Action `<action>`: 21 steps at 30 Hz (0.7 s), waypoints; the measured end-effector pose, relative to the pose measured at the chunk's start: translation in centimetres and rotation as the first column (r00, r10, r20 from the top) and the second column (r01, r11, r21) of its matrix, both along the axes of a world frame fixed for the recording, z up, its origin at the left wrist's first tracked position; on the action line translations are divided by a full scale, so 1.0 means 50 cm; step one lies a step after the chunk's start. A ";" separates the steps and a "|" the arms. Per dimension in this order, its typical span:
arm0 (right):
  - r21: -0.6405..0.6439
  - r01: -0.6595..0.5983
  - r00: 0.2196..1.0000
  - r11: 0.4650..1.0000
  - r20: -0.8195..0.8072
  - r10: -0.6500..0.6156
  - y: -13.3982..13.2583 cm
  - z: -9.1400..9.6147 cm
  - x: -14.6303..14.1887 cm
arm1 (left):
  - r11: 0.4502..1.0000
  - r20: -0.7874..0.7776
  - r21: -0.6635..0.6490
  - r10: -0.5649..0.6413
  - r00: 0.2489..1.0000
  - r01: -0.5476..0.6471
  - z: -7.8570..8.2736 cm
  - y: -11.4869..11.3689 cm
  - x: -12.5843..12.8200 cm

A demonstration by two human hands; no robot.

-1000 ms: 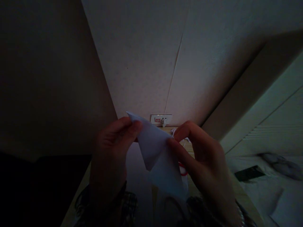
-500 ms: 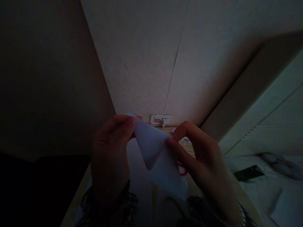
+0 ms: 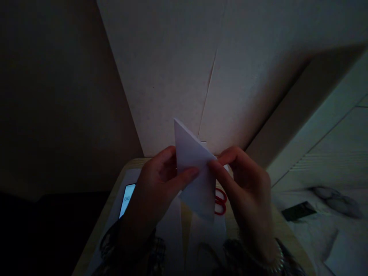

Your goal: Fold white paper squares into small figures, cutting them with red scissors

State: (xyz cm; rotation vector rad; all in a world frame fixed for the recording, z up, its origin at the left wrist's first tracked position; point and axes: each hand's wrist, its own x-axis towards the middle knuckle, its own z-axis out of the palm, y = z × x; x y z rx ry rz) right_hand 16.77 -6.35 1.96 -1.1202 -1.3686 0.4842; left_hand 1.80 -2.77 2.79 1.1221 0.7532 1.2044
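Note:
A folded sheet of white paper (image 3: 192, 157) is held up in front of me, with a pointed corner at its top left. My left hand (image 3: 161, 184) grips its left side, thumb lying across the near face and fingers behind. At the upper right edge, my right hand (image 3: 244, 184) pinches the paper between thumb and forefinger. Red-handled scissors (image 3: 220, 201) lie on the table just behind the paper, their blades hidden. A lit phone screen (image 3: 127, 198) shows to the left, partly covered by my left hand.
Below is a pale wooden table (image 3: 186, 222) with white paper sheets (image 3: 169, 237) on it. The wall (image 3: 172, 76) rises right behind the table. On a white surface at the right lie a dark flat object (image 3: 299, 211) and glasses (image 3: 336, 199).
My left hand has shifted from the paper's top left corner down to its middle. The paper now stands more upright, its loose flap lying flat. The phone screen has come into view.

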 end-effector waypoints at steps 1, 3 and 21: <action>-0.001 -0.005 1.000 1.000 -0.008 0.005 0.001 -0.001 -0.001 | 1.000 -0.014 0.007 0.013 1.000 -0.013 0.002 -0.002 -0.001; -0.008 -0.031 0.999 0.999 -0.018 0.031 0.002 -0.002 -0.002 | 0.998 -0.036 0.025 0.058 0.998 -0.057 0.004 -0.007 -0.004; -0.096 -0.050 0.999 0.994 -0.005 0.050 -0.007 -0.020 0.012 | 0.936 -0.184 0.336 0.171 0.968 -0.101 -0.008 -0.028 0.005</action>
